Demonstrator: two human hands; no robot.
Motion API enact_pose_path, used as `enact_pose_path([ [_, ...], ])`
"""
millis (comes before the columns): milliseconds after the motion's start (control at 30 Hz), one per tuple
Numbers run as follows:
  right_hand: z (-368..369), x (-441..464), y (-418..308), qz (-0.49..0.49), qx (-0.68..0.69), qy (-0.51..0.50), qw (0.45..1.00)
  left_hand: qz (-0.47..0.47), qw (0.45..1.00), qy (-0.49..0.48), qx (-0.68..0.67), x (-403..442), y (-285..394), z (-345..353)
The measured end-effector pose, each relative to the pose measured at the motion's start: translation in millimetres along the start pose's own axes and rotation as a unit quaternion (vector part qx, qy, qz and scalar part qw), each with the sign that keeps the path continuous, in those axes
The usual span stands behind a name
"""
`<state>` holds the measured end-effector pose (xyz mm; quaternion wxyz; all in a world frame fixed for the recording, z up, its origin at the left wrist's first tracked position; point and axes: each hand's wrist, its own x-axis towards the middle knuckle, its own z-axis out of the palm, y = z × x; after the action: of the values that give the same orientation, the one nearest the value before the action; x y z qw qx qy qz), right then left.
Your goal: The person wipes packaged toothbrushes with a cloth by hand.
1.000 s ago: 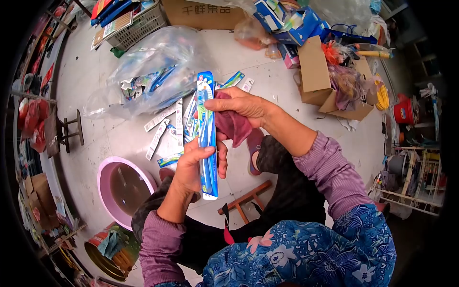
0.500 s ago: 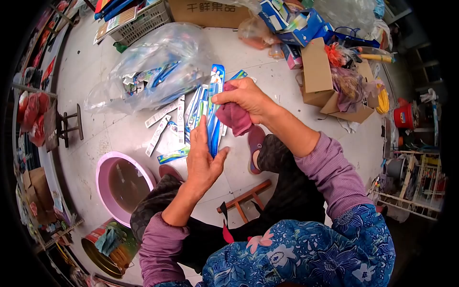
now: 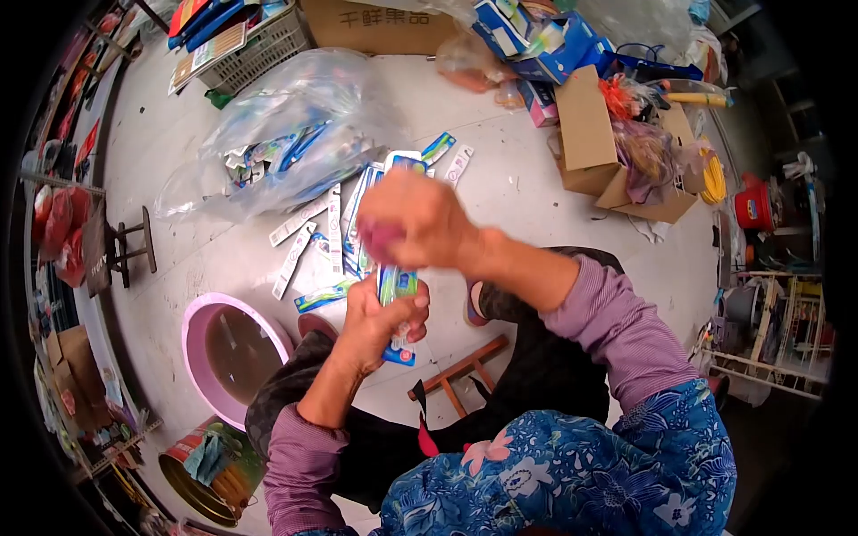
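My left hand [image 3: 380,323] is closed around the lower part of a packaged toothbrush [image 3: 399,288], blue and green with a clear front. Over its upper part lies my right hand [image 3: 416,219], blurred by motion and closed on a dark pink cloth [image 3: 381,238]. The cloth appears to be against the package, though the contact is partly hidden by the hand. Beyond my hands, a pile of other toothbrush packs [image 3: 335,228] lies on the floor, some with white backs up. A large clear plastic bag [image 3: 295,98] holds more packs.
A pink basin [image 3: 190,344] of murky water stands by my left leg, with a metal tin [image 3: 183,478] nearer me. An open cardboard box [image 3: 585,125] is at the right. A small wooden stool [image 3: 460,371] lies between my feet. Wire racks [image 3: 778,330] line the right side.
My right hand has moved left and down with the cloth, across the toothbrush package. My left hand has turned and closed around the package, which now sits lower, nearer my body.
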<state>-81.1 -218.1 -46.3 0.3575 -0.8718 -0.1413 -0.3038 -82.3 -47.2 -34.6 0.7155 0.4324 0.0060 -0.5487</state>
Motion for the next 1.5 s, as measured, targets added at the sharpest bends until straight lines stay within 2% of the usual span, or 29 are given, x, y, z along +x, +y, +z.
enact_pose_path([
  [33,-3,9,20,0.018,-0.048,0.063,0.997,-0.017,1.0,-0.012,0.016,-2,-1,0],
  [167,-19,22,44,0.158,-0.1,0.158,0.97,-0.025,0.998,-0.029,0.058,-3,1,3],
  [200,-19,18,31,0.08,-0.12,0.078,0.986,-0.023,0.998,-0.028,0.058,1,3,2],
  [233,2,8,18,0.036,-0.027,0.088,0.995,0.01,0.999,0.002,0.04,6,5,-1],
  [267,15,-3,-7,0.021,0.05,0.052,0.997,0.041,0.998,0.031,0.023,11,5,-4],
  [300,12,-3,-27,0.013,0.036,0.017,0.999,0.077,0.98,0.122,0.138,13,5,-6],
  [333,6,0,-39,0.006,0.022,-0.02,1.0,0.076,0.98,0.122,0.139,11,3,-7],
  [367,9,-1,-16,-0.014,0.003,0.041,0.999,0.032,0.994,0.066,0.08,8,1,-5],
  [400,2,5,5,0.023,-0.047,0.06,0.997,-0.013,1.0,0.007,0.021,4,0,-4],
  [433,-10,16,28,0.038,-0.083,0.096,0.991,-0.034,0.999,-0.015,0.035,2,0,-2],
  [533,-17,25,33,0.072,-0.126,0.153,0.977,-0.026,0.999,-0.045,0.002,-2,11,6],
  [567,-14,25,26,0.093,-0.135,0.174,0.971,-0.017,0.999,-0.025,-0.045,-2,14,11],
  [667,7,2,-37,0.049,0.027,0.088,0.995,0.021,0.996,-0.058,-0.06,16,4,-28],
  [700,7,2,-30,0.049,0.03,0.088,0.994,0.027,0.997,-0.067,-0.036,10,5,-21],
  [767,0,6,-3,0.029,-0.016,0.122,0.992,0.001,0.998,-0.053,-0.029,2,10,-6],
  [800,-12,14,12,0.06,-0.074,0.104,0.99,-0.012,0.999,-0.04,-0.031,0,10,4],
  [867,-25,24,46,0.107,-0.144,0.162,0.97,-0.003,1.0,-0.027,-0.012,-4,10,12],
  [967,-26,21,57,0.174,-0.152,0.192,0.954,-0.028,0.999,-0.034,0.022,-3,11,7],
  [1000,-21,19,49,0.171,-0.151,0.189,0.955,-0.024,0.999,-0.033,0.02,1,12,6],
  [1067,-1,3,11,0.009,-0.027,0.092,0.995,-0.005,0.999,0.014,0.04,10,8,-2],
  [1133,0,-4,-34,0.001,-0.048,-0.041,0.998,0.028,0.966,0.074,0.248,13,-3,-11],
  [1167,4,-5,-19,-0.023,-0.03,-0.022,0.999,0.021,0.974,0.07,0.214,9,-7,-9],
  [1200,6,-2,1,0.013,-0.039,0.031,0.999,0.015,0.981,0.063,0.182,4,-7,-4],
  [1267,-10,14,44,0.047,-0.16,0.104,0.98,0.008,0.978,0.041,0.206,0,-5,3],
  [1333,-24,17,73,0.158,-0.145,0.173,0.961,0.0,0.973,0.026,0.231,-2,-2,1],
  [1400,-36,10,88,0.397,0.046,0.185,0.898,0.026,0.987,0.014,0.158,0,1,-6],
  [1433,-43,7,83,0.418,0.255,0.185,0.852,0.041,0.992,0.03,0.116,3,3,-6],
  [1467,-45,5,77,0.412,0.256,0.179,0.856,0.048,0.992,0.032,0.112,5,6,-6],
  [1500,-46,7,63,0.475,0.344,0.137,0.798,0.062,0.992,0.043,0.104,7,9,-8],
])
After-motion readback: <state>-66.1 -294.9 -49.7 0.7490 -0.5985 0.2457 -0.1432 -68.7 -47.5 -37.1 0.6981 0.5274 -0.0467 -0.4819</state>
